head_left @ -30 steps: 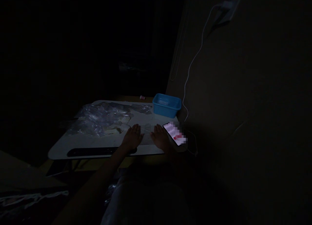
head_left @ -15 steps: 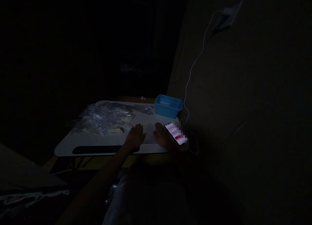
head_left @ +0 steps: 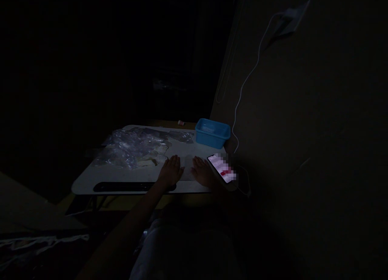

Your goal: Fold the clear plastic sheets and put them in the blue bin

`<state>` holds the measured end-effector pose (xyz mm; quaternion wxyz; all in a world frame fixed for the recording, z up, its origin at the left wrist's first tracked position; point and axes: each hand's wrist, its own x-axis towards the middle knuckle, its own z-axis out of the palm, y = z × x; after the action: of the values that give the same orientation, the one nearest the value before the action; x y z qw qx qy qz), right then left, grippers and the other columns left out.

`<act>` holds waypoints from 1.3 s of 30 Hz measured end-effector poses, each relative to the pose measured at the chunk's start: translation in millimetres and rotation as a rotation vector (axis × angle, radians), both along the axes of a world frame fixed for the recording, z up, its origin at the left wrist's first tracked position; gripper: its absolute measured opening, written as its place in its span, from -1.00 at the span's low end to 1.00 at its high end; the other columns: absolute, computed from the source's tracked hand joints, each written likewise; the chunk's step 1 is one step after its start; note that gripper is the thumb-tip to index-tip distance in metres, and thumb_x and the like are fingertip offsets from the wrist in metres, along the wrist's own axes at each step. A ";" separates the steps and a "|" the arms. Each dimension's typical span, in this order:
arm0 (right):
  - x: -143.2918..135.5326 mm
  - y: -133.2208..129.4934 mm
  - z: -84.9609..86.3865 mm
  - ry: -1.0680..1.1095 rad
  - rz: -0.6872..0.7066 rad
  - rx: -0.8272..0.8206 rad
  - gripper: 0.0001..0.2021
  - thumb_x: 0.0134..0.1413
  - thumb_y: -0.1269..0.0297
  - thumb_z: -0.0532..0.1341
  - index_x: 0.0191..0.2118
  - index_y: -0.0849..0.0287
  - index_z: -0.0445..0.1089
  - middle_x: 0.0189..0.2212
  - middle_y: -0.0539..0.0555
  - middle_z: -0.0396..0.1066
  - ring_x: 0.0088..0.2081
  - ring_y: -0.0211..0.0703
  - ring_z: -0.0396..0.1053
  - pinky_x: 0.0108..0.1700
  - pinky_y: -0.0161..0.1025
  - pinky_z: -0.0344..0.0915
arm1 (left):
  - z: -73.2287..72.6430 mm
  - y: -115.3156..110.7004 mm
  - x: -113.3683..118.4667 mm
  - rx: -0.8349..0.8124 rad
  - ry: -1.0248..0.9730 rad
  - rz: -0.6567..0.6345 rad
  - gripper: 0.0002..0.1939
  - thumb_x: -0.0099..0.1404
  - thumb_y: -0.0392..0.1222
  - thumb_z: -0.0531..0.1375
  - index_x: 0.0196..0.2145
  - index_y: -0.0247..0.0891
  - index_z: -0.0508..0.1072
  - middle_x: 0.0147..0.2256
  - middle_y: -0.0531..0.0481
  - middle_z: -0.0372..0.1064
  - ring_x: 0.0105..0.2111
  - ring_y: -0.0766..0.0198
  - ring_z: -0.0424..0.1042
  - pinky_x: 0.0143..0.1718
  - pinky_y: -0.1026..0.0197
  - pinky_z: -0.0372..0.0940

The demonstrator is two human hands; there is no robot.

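Clear sheet (head_left: 188, 174) at our twelve o'clock, between our left hand (head_left: 171, 171) and right hand (head_left: 202, 172), both spread flat, gripping nothing! Uneven pressure could crease it; a rightward slip could knock our phone (head_left: 220, 168), one o'clock.

The plastic sheet (head_left: 188, 174) is thin, see-through and faintly grey. It lies flat on the tabletop (head_left: 121, 176), spread between the left hand (head_left: 171, 171) and right hand (head_left: 202, 172), near the front edge. Its sides are too dim to trace beside the hands.
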<state>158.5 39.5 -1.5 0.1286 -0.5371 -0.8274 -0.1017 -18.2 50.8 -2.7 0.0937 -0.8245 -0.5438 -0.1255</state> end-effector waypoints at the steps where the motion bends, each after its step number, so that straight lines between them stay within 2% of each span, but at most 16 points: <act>1: 3.3 0.4 0.6 0.002 -0.009 0.001 -0.52 0.21 0.15 -0.16 0.14 0.32 0.08 0.15 0.23 0.06 0.18 -0.08 -0.01 0.15 -0.03 -0.06 | -0.2 -0.4 0.1 0.001 -0.008 0.000 -0.45 0.29 -0.06 -0.18 0.09 -0.50 0.15 0.13 -0.33 0.05 0.15 0.03 0.02 0.10 0.00 -0.05; 6: 9.7 0.3 1.8 -0.005 -0.023 0.031 -0.50 0.21 0.15 -0.16 0.12 0.41 0.11 0.13 0.30 0.08 0.17 -0.04 0.01 0.14 -0.06 -0.05 | 3.0 -3.0 0.4 -0.005 -0.003 0.001 -0.44 0.29 -0.06 -0.18 0.10 -0.51 0.14 0.14 -0.32 0.02 0.16 0.03 0.00 0.10 0.00 -0.05; 11: 8.9 -0.7 -0.4 0.024 -0.015 0.064 -0.51 0.21 0.14 -0.15 0.11 0.38 0.13 0.12 0.27 0.10 0.16 -0.06 0.03 0.13 -0.07 -0.03 | 7.4 -5.2 0.8 -0.027 0.003 0.001 -0.44 0.29 -0.07 -0.17 0.09 -0.58 0.13 0.14 -0.36 0.02 0.15 0.00 0.00 0.11 0.00 -0.05; 16: 8.7 -1.3 -1.3 0.026 -0.034 0.062 -0.52 0.21 0.16 -0.12 0.11 0.39 0.13 0.12 0.28 0.10 0.17 -0.06 0.02 0.15 -0.09 -0.07 | 12.0 -7.9 0.6 0.001 -0.071 -0.015 -0.48 0.31 -0.07 -0.19 0.06 -0.51 0.19 0.11 -0.33 0.10 0.13 0.03 0.05 0.11 -0.01 -0.02; 20: 8.5 -1.3 -0.6 0.014 -0.031 0.051 -0.52 0.21 0.16 -0.13 0.11 0.39 0.13 0.13 0.27 0.10 0.17 -0.06 0.02 0.15 -0.09 -0.07 | 15.7 -9.9 -1.8 0.012 -0.158 -0.086 -0.50 0.33 -0.09 -0.22 0.05 -0.46 0.21 0.10 -0.25 0.13 0.13 0.08 0.05 0.10 0.02 0.03; 25: 8.0 0.5 -0.7 0.025 -0.045 0.036 -0.51 0.21 0.13 -0.15 0.12 0.36 0.11 0.13 0.26 0.08 0.17 -0.06 0.01 0.15 -0.06 -0.07 | 13.3 -7.6 -5.4 0.010 -0.224 -0.206 -0.56 0.32 -0.19 -0.21 0.04 -0.36 0.23 0.07 -0.17 0.20 0.10 0.18 0.12 0.09 0.04 0.08; 28: 7.4 0.3 1.1 0.026 -0.051 0.025 -0.50 0.21 0.13 -0.17 0.12 0.36 0.11 0.13 0.26 0.09 0.16 -0.06 0.03 0.14 -0.06 -0.05 | 10.9 -5.4 2.9 -0.008 -0.208 -0.258 -0.57 0.28 -0.26 -0.16 0.06 -0.39 0.21 0.08 -0.20 0.18 0.10 0.17 0.13 0.09 0.03 0.08; 32: 7.1 -1.9 5.0 0.005 -0.029 0.031 -0.52 0.22 0.18 -0.17 0.10 0.40 0.15 0.12 0.28 0.11 0.16 -0.06 0.02 0.13 -0.06 -0.04 | 7.7 0.3 27.2 -0.075 -0.163 -0.319 -0.56 0.23 -0.32 -0.11 0.05 -0.46 0.21 0.06 -0.27 0.19 0.08 0.18 0.16 0.08 0.09 0.11; 35: 7.4 -2.6 5.1 -0.004 -0.011 0.038 -0.55 0.21 0.23 -0.16 0.08 0.40 0.17 0.11 0.28 0.13 0.16 -0.08 0.03 0.14 -0.08 -0.03 | 3.6 5.1 39.6 -0.112 -0.140 -0.303 -0.55 0.20 -0.36 -0.11 0.04 -0.44 0.23 0.06 -0.25 0.20 0.07 0.20 0.17 0.07 0.12 0.11; 39: 8.2 -1.4 1.1 0.009 -0.031 0.061 -0.54 0.20 0.19 -0.13 0.09 0.38 0.16 0.12 0.26 0.12 0.16 -0.08 0.03 0.14 -0.09 -0.03 | -2.8 4.6 36.2 -0.099 -0.085 -0.239 -0.56 0.27 -0.24 -0.13 0.06 -0.42 0.21 0.10 -0.25 0.14 0.11 0.16 0.11 0.09 0.05 0.05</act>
<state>166.7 38.1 -0.5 0.1468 -0.5462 -0.8149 -0.1265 18.0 55.3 -5.5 0.0142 -0.8810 -0.4505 -0.1439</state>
